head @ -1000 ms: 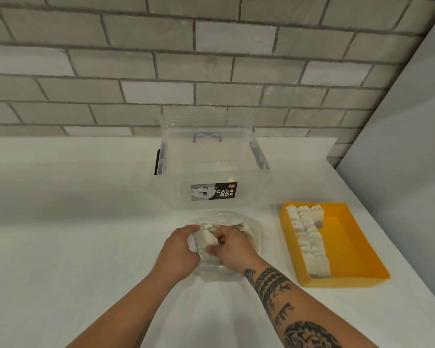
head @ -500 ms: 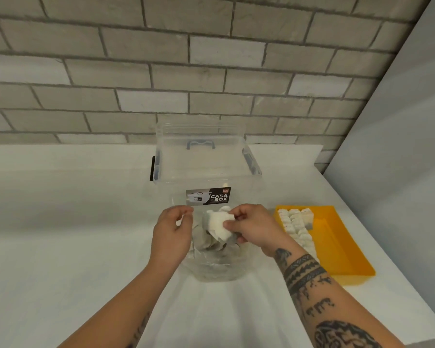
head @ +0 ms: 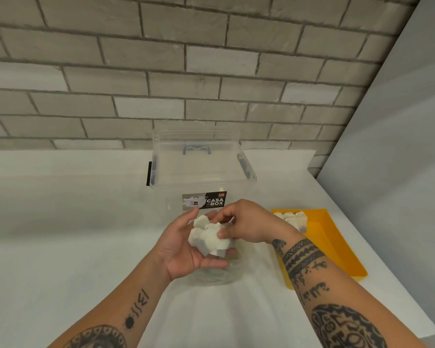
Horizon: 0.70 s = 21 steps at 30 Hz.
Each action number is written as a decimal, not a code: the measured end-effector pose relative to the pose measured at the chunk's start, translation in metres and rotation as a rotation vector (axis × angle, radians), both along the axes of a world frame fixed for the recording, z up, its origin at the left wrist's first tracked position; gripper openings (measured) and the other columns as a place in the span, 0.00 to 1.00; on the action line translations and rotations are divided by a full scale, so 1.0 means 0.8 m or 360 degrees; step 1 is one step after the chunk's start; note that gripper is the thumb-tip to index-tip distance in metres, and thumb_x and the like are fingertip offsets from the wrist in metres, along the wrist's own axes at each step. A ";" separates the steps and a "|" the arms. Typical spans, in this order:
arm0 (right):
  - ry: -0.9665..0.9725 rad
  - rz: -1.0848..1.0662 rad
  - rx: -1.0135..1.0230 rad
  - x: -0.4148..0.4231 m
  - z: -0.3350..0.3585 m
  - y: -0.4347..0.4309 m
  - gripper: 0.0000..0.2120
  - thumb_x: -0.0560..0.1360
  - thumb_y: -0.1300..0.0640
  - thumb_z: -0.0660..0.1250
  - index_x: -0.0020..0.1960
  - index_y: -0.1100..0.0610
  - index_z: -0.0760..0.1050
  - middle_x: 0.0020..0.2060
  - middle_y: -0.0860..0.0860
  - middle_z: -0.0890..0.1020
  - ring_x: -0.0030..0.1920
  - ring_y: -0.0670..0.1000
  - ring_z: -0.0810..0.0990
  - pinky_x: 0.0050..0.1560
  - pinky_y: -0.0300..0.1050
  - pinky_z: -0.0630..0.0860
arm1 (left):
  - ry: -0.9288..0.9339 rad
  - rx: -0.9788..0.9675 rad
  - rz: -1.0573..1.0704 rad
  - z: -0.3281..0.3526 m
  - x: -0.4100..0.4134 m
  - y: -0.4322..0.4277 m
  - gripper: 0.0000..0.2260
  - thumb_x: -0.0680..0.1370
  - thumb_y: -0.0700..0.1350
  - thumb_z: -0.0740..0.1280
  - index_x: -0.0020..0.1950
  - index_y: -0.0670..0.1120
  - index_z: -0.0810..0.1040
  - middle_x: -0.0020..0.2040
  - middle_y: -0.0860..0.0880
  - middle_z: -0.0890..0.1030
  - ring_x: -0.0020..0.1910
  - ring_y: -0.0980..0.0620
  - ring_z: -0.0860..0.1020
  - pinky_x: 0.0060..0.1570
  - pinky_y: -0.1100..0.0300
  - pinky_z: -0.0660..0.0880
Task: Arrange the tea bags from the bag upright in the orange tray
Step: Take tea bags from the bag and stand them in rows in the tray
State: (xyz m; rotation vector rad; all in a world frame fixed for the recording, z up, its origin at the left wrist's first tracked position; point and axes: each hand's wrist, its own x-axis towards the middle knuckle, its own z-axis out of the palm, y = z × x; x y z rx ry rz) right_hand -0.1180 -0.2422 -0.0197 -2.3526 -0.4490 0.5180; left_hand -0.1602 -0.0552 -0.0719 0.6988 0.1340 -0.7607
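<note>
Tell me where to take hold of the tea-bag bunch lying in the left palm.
Pinch the tea bags at their upper right edge, coming from above and the right. The upturned left hand covers their underside and left side, and the right hand pinches there now.

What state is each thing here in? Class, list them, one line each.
left hand: palm up, cradling the held tea bags
right hand: pinching that bunch
plastic bag: lying below both hands
orange tray: partly filled
tray tea bags: standing upright, at its far left
storage box: lid on
</note>
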 end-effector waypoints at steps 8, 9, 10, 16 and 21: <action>0.0084 -0.0139 0.0384 -0.009 -0.009 0.019 0.31 0.70 0.63 0.78 0.69 0.45 0.75 0.53 0.40 0.79 0.54 0.44 0.81 0.45 0.40 0.82 | 0.0037 0.0145 0.0256 -0.016 0.000 -0.005 0.25 0.74 0.38 0.72 0.71 0.47 0.74 0.57 0.38 0.83 0.49 0.33 0.84 0.38 0.48 0.85; 0.0080 -0.0187 0.0498 -0.009 -0.011 0.017 0.29 0.71 0.63 0.77 0.67 0.45 0.75 0.55 0.41 0.80 0.54 0.44 0.81 0.47 0.42 0.82 | 0.0048 0.0180 0.0317 -0.016 0.001 -0.004 0.23 0.74 0.38 0.72 0.68 0.47 0.75 0.54 0.38 0.84 0.46 0.35 0.85 0.35 0.51 0.84; 0.0029 -0.0253 0.0556 -0.008 -0.014 0.015 0.25 0.72 0.62 0.76 0.66 0.46 0.77 0.55 0.43 0.82 0.53 0.42 0.82 0.48 0.40 0.81 | 0.0060 0.0198 0.0380 -0.015 0.002 -0.002 0.21 0.73 0.38 0.71 0.66 0.48 0.76 0.52 0.40 0.84 0.44 0.37 0.85 0.32 0.53 0.84; -0.0195 -0.0529 0.0363 0.001 -0.036 -0.003 0.05 0.77 0.56 0.71 0.52 0.49 0.82 0.44 0.41 0.83 0.43 0.42 0.81 0.45 0.35 0.76 | 0.0068 0.0229 0.0744 -0.022 0.013 0.019 0.14 0.78 0.40 0.69 0.62 0.49 0.75 0.49 0.47 0.85 0.44 0.45 0.86 0.30 0.58 0.82; -0.0053 -0.0417 -0.0230 -0.008 -0.067 0.020 0.07 0.73 0.52 0.72 0.45 0.55 0.82 0.40 0.48 0.83 0.41 0.48 0.80 0.39 0.38 0.75 | 0.0035 0.0241 0.0807 -0.027 0.012 0.018 0.12 0.79 0.39 0.69 0.60 0.50 0.76 0.52 0.45 0.84 0.48 0.41 0.85 0.36 0.55 0.83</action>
